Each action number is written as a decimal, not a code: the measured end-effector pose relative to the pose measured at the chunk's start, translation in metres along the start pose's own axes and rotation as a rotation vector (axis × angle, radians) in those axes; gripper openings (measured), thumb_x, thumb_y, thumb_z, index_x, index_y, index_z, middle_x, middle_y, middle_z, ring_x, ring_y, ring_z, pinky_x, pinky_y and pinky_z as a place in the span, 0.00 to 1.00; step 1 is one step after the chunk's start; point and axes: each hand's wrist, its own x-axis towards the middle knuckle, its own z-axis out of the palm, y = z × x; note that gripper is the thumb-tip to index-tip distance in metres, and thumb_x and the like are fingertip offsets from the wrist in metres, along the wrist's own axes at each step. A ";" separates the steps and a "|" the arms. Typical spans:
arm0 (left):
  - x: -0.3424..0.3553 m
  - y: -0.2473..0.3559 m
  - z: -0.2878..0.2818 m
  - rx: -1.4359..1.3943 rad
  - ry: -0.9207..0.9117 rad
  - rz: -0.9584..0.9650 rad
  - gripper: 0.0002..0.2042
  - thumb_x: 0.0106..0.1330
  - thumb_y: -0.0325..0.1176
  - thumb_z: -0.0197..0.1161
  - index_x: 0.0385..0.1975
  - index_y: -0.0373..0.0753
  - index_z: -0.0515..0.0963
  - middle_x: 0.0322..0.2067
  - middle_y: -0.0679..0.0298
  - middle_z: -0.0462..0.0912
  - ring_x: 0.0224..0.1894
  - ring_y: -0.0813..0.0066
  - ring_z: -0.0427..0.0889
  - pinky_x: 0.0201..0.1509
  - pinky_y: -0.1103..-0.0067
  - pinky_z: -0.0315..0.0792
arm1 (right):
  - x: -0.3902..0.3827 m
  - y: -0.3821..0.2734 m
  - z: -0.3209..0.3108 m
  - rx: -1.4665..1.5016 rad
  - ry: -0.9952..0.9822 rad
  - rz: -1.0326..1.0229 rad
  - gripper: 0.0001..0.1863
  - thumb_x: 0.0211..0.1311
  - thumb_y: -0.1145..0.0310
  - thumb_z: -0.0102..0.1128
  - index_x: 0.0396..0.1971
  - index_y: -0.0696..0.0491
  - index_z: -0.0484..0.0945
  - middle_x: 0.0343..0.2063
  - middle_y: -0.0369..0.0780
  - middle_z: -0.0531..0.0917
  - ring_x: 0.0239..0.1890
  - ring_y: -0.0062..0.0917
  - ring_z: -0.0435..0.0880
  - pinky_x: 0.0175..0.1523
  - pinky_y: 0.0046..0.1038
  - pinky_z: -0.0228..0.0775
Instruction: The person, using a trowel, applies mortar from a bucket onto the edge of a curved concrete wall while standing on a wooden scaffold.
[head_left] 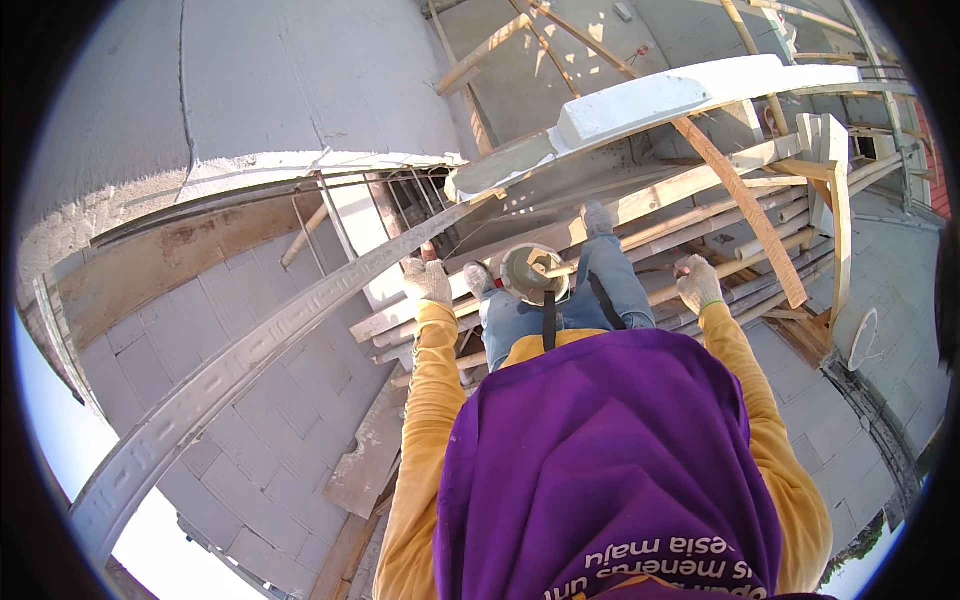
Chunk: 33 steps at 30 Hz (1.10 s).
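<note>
My left hand [428,280], in a pale knit glove with bare fingertips, is closed beside the long grey metal bar [290,325]. Whether it grips anything is hidden. My right hand [699,284], gloved likewise, is curled into a fist above the bamboo poles [690,225], to the right of my knee; what it holds, if anything, does not show. Between my legs sits a round, light-coloured bucket [523,281], with grey material and a wooden piece [546,265] inside. Ahead of me, a concrete ledge [510,163] carries a pale block [635,108].
Bamboo poles and boards form the scaffold under my feet. A slanting timber [745,205] and an upright wooden frame [838,215] stand on the right. Grey block walls [260,420] drop away at the left. Thin metal rods [335,220] stick out near the ledge.
</note>
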 end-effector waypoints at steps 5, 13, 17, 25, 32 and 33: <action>-0.006 0.019 -0.003 -0.088 -0.062 0.008 0.24 0.68 0.53 0.61 0.21 0.36 0.80 0.15 0.69 0.73 0.21 0.80 0.67 0.26 0.76 0.62 | -0.001 0.018 0.004 0.056 0.019 0.082 0.09 0.48 0.74 0.56 0.31 0.53 0.82 0.36 0.46 0.85 0.43 0.41 0.84 0.48 0.36 0.74; 0.003 0.048 -0.031 0.232 -0.062 -0.052 0.21 0.67 0.49 0.62 0.24 0.35 0.83 0.21 0.58 0.82 0.24 0.66 0.75 0.33 0.68 0.69 | -0.010 0.040 0.003 -0.012 0.075 0.088 0.09 0.47 0.72 0.60 0.30 0.51 0.83 0.35 0.46 0.85 0.43 0.41 0.84 0.49 0.36 0.75; 0.014 0.046 -0.038 0.276 -0.079 -0.055 0.22 0.66 0.50 0.62 0.23 0.34 0.83 0.21 0.52 0.81 0.24 0.62 0.76 0.34 0.66 0.69 | -0.024 0.042 -0.002 0.088 0.090 0.142 0.09 0.47 0.72 0.59 0.31 0.51 0.84 0.37 0.46 0.85 0.45 0.41 0.83 0.52 0.36 0.74; 0.009 0.043 -0.037 0.262 -0.055 0.003 0.22 0.66 0.48 0.61 0.22 0.31 0.81 0.22 0.48 0.81 0.25 0.58 0.78 0.34 0.64 0.69 | -0.039 0.054 0.004 0.087 0.117 0.186 0.10 0.50 0.71 0.56 0.31 0.51 0.85 0.39 0.46 0.84 0.47 0.42 0.82 0.54 0.36 0.73; 0.014 0.037 -0.036 0.286 -0.036 0.033 0.23 0.67 0.49 0.59 0.24 0.30 0.81 0.23 0.47 0.82 0.28 0.57 0.80 0.36 0.65 0.70 | -0.049 0.061 0.002 0.114 0.126 0.218 0.11 0.52 0.70 0.53 0.31 0.52 0.85 0.40 0.47 0.85 0.47 0.42 0.82 0.55 0.36 0.73; 0.018 0.026 -0.035 0.286 -0.011 0.075 0.23 0.67 0.48 0.59 0.24 0.30 0.81 0.23 0.47 0.82 0.27 0.57 0.80 0.35 0.65 0.70 | -0.051 0.057 -0.001 0.114 0.119 0.215 0.11 0.52 0.70 0.53 0.31 0.52 0.85 0.40 0.48 0.85 0.47 0.42 0.83 0.55 0.36 0.73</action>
